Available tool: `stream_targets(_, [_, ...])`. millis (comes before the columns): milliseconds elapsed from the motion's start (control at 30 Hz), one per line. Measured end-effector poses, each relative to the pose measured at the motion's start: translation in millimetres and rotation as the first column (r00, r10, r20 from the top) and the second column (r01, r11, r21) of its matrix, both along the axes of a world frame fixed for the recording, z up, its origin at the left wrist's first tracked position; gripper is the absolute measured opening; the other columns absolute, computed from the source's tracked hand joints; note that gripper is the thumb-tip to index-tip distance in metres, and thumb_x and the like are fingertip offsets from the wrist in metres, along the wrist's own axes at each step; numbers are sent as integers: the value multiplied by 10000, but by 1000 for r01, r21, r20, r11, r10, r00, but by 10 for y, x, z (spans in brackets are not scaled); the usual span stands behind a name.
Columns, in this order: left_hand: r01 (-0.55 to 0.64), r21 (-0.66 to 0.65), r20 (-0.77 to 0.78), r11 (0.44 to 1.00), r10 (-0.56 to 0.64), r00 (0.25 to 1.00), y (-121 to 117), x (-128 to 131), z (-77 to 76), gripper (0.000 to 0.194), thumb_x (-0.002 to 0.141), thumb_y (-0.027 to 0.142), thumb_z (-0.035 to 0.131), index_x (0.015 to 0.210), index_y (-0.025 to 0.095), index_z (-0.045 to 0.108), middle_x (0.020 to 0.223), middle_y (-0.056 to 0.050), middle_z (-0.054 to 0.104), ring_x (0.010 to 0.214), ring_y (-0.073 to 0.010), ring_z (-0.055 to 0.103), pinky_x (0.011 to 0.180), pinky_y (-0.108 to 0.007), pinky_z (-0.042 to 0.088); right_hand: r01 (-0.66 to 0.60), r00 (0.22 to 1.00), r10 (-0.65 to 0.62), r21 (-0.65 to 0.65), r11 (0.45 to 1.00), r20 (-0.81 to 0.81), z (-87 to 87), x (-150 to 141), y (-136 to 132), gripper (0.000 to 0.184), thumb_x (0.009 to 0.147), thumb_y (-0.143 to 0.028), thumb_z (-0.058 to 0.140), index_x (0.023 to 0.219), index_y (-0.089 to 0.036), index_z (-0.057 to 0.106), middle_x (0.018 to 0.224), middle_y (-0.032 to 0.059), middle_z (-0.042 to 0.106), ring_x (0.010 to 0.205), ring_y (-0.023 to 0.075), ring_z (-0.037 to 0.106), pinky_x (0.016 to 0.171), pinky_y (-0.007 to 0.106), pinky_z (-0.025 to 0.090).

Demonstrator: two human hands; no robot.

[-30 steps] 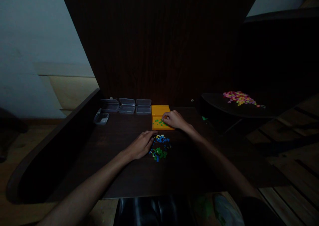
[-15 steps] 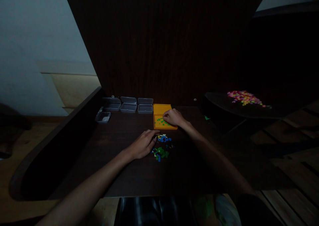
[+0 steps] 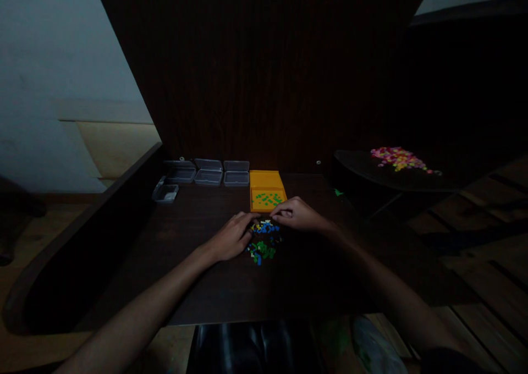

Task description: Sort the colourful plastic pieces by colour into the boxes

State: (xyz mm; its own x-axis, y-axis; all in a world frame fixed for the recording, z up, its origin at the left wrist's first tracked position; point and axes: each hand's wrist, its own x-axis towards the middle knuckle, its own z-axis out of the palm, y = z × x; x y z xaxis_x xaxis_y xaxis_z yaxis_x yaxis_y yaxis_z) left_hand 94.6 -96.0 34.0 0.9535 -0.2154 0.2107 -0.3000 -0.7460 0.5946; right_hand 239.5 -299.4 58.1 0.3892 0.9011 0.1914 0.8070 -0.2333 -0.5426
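Observation:
My left hand [image 3: 233, 236] rests on the dark tabletop, its fingers stretched out along the left side of a loose pile of small plastic pieces. Blue pieces [image 3: 270, 227], with some white and yellow ones, lie at the pile's far side; green pieces [image 3: 264, 249] are on the near side. Just right of the blue pieces is my right hand [image 3: 300, 214], its fingers curled together; anything between the fingertips is too small to make out. Beyond both hands an open yellow box [image 3: 264, 178] holds several scattered green pieces [image 3: 267, 199] in its near half.
Clear plastic boxes with raised lids [image 3: 208, 176] stand in a row left of the yellow box, with a smaller clear box [image 3: 166, 193] in front. Colourful beads [image 3: 398, 158] lie on a dark shelf at right. A raised side board [image 3: 82, 242] borders the left.
My right hand has moved from inside the yellow box back toward me, to the right edge of the pile. My left hand stays beside the pile. The view has shifted slightly.

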Motion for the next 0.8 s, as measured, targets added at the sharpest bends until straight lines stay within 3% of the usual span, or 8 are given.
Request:
stream_targets(133, [-11, 20, 6, 1000, 10, 1000, 9, -1, 8, 415, 863, 163, 446, 1275, 180, 488, 1243, -94, 591, 1170, -234, 531, 1074, -424, 411, 24, 997, -25, -7, 1000, -79, -126, -142, -52, 246, 841, -284, 563, 888, -129, 748, 560, -21, 569, 486, 77, 414, 500, 202, 307])
stream_targets(367, [-14, 7, 18, 1000, 14, 1000, 32, 12, 26, 366, 889, 136, 410, 1241, 169, 504, 1094, -83, 635, 1058, -213, 564, 981, -388, 469, 12, 1000, -12, -100, 995, 3, -239, -205, -47, 289, 846, -222, 557, 1086, -188, 713, 772, 11, 697, 618, 109, 554, 611, 216, 388])
stream_targets(533, [-3, 20, 32, 1000, 2, 999, 54, 20, 17, 384, 878, 83, 388, 1229, 175, 512, 1069, -73, 644, 1037, -205, 567, 983, -397, 456, -18, 1000, 17, -106, 994, -9, -206, -202, -59, 261, 882, -234, 520, 1038, -195, 726, 894, 30, 735, 723, 130, 624, 685, 224, 428])
stream_targets(700, [17, 28, 64, 999, -19, 998, 89, 37, -28, 455, 826, 7, 395, 1225, 186, 519, 1054, -59, 645, 1029, -192, 562, 947, -364, 466, 36, 998, -42, -114, 993, -51, -139, -210, -67, 277, 869, -208, 530, 1071, -181, 719, 803, 12, 724, 628, 107, 591, 622, 205, 415])
stream_targets(800, [29, 49, 82, 998, -33, 996, 98, 46, -40, 423, 821, -8, 391, 1157, 180, 566, 1055, -65, 650, 1005, -195, 557, 923, -359, 466, 27, 999, -31, -153, 988, -24, -143, -213, -60, 296, 867, -191, 520, 1092, -188, 712, 883, 27, 735, 702, 122, 622, 681, 219, 429])
